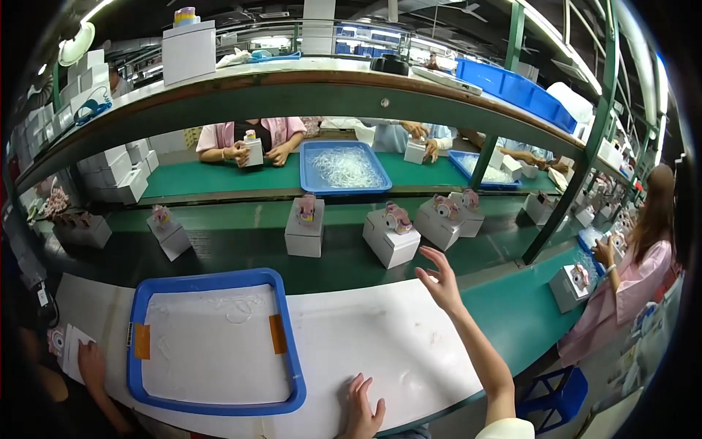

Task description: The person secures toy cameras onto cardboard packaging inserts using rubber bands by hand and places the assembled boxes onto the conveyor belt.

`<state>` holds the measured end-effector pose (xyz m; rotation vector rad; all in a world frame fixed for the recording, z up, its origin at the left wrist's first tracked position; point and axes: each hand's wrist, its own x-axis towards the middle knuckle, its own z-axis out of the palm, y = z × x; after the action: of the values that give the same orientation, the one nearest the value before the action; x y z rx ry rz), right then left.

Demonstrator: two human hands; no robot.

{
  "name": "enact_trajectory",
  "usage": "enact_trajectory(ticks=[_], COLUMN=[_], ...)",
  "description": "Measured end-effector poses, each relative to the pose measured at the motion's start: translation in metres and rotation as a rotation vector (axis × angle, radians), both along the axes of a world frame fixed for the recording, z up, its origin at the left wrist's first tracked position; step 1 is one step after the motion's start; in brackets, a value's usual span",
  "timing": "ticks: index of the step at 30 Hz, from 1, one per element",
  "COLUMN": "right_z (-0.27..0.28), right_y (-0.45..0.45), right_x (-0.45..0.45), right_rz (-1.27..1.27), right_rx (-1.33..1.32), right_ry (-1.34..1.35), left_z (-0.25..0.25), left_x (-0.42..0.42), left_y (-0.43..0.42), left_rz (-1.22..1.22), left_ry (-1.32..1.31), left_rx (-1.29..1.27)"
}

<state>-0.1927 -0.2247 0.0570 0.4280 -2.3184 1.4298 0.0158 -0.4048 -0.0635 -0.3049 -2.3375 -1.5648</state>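
My right hand (pixel 439 279) reaches out over the far edge of the white work surface (pixel 351 322), fingers apart and holding nothing. Just beyond its fingertips, on the dark green belt, stands a white box (pixel 393 247) with a pink and white toy (pixel 397 218) on top; a gap shows between hand and box. Low in the view, my left hand (pixel 363 410) is over the white surface with its fingers apart and empty. To its left lies a blue-rimmed tray (pixel 296 366) with orange tape on two sides and a few clear strands inside.
More white boxes with toys (pixel 303 233) stand along the belt (pixel 241 249). Across it, people handle boxes beside a blue tray of clear strands (pixel 344 167). A co-worker's hand (pixel 91 366) touches a white box at left. A person in pink (pixel 636 271) is at right, near a blue stool (pixel 559 395).
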Motion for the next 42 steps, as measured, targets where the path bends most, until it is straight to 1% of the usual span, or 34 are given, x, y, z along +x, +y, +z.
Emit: enact_trajectory(ticks=[1,2,3,5,6,10,11,13,15,17,18,20,21,25,26,27,28,30,31,35,37,38,40,41,42], right_z=[0.021,0.042,0.063,0.088,0.1,0.142,0.157,0.193,0.239,0.281,0.298,0.328,0.337,0.364,0.373,0.379,0.379,0.38,0.379,0.371,0.377,0.381,0.397,0.403,0.41], right_y=[0.001,-0.002,-0.006,-0.01,-0.019,-0.067,-0.085,-0.131,-0.189,-0.255,-0.287,-0.343,-0.361,-0.412,-0.418,-0.419,-0.42,-0.424,-0.427,-0.415,-0.407,-0.399,-0.374,-0.363,-0.352], right_x=[0.013,0.024,0.037,0.053,0.058,0.074,0.074,0.056,0.038,0.001,-0.019,-0.073,-0.086,-0.126,-0.143,-0.159,-0.17,-0.188,-0.182,-0.15,-0.154,-0.14,-0.108,-0.103,-0.101], right_rz=[0.007,0.029,0.032,0.097,0.139,0.264,0.306,0.374,0.366,0.363,0.298,0.168,0.181,-0.192,-0.187,-0.185,-0.179,-0.002,-0.001,0.016,0.074,0.066,0.336,0.323,0.307], right_rx=[-0.012,-0.027,-0.045,-0.084,-0.074,-0.063,-0.054,-0.079,-0.06,-0.009,0.025,0.139,0.138,0.307,0.399,0.492,0.491,0.53,0.532,0.261,0.2,0.205,0.193,0.196,0.205], right_ry=[0.056,0.111,0.112,0.158,0.159,0.302,0.356,0.474,0.557,0.579,0.575,0.598,0.607,0.326,0.354,0.381,0.385,0.245,0.247,0.155,0.221,0.214,0.227,0.22,0.304], left_z=[0.004,0.01,0.016,0.024,0.023,-0.007,-0.009,-0.014,-0.027,-0.102,-0.103,-0.096,-0.086,-0.044,-0.04,-0.036,-0.033,-0.03,-0.031,-0.041,-0.044,-0.047,-0.054,-0.06,-0.066], left_x=[-0.001,-0.003,0.0,0.006,0.007,0.006,0.009,0.011,0.017,-0.002,-0.001,-0.002,0.002,0.023,0.022,0.02,0.019,0.017,0.017,0.023,0.023,0.021,0.015,0.012,0.007], left_y=[0.001,0.0,-0.002,-0.004,-0.005,-0.012,-0.015,-0.025,-0.035,-0.035,-0.027,-0.012,-0.019,-0.044,-0.051,-0.059,-0.065,-0.075,-0.077,-0.074,-0.069,-0.067,-0.065,-0.066,-0.066], left_rz=[0.018,0.009,0.008,0.008,0.049,-0.088,-0.064,-0.125,-0.205,-0.399,-0.391,-0.149,-0.135,-0.156,-0.143,-0.183,-0.226,-0.317,-0.315,-0.153,-0.139,-0.117,-0.077,-0.09,-0.098], left_ry=[0.013,0.022,0.019,0.004,0.004,0.062,0.072,0.161,0.242,0.356,0.362,0.485,0.492,0.321,0.325,0.234,0.142,-0.043,-0.041,0.272,0.288,0.312,0.36,0.354,0.347], left_rx=[0.002,-0.051,-0.104,-0.199,-0.186,-0.165,-0.16,-0.201,-0.25,-0.169,-0.17,-0.064,-0.066,-0.132,-0.134,-0.102,-0.069,0.002,0.004,-0.035,0.004,0.034,0.092,0.097,0.057])
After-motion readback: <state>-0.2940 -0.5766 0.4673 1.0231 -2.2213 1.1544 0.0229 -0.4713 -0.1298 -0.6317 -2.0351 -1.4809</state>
